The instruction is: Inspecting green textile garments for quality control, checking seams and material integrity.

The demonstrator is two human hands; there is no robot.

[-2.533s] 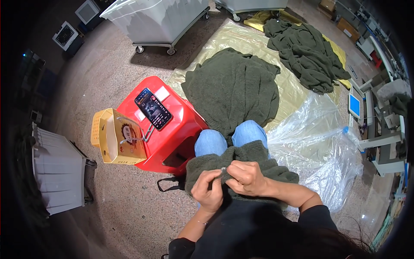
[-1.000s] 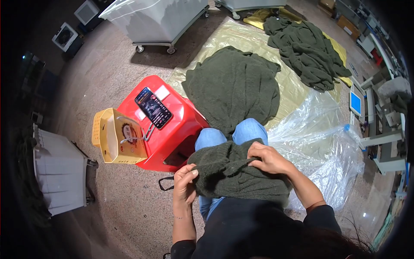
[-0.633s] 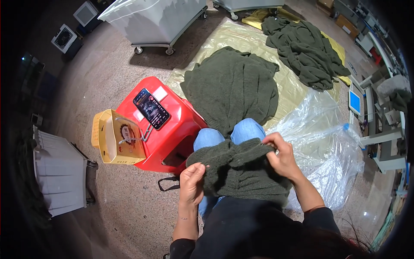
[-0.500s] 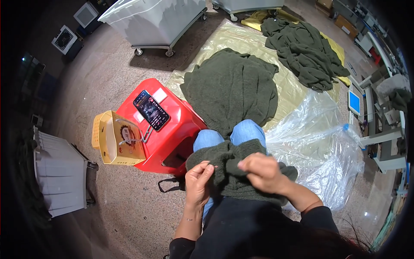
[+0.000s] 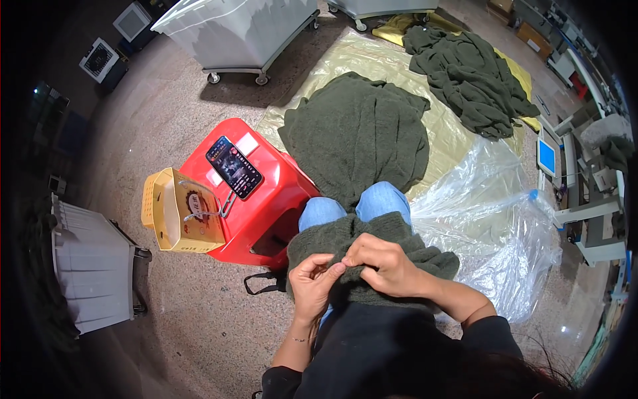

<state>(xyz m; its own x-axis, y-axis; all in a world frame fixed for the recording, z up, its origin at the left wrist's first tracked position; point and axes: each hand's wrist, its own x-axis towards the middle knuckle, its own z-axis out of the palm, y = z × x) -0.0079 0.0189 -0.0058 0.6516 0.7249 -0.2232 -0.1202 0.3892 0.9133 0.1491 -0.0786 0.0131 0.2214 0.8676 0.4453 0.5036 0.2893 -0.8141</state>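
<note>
A dark green knitted cloth (image 5: 412, 238) lies bunched across my lap, over my blue-jeaned knees. Above it my two hands meet at the fingertips. My left hand (image 5: 314, 282) is closed in a pinch, thumb against forefinger. My right hand (image 5: 385, 267) pinches too, its fingers curled and touching the tips of the left. Whatever sits between the fingertips is too small to make out. From my knees a large dark green fabric heap (image 5: 359, 133) spreads forward onto a yellowish plastic sheet (image 5: 345, 56).
To the left stands a red stool (image 5: 272, 223) bearing a phone (image 5: 234, 167) with a lit screen and a yellow paper bag (image 5: 199, 229). Clear plastic film (image 5: 492, 226) lies at right. Another green fabric heap (image 5: 468, 83) and a wheeled grey bin (image 5: 239, 33) are farther off.
My right hand has come left and inward, so its fingertips now meet those of my left hand. The left hand has barely moved.
</note>
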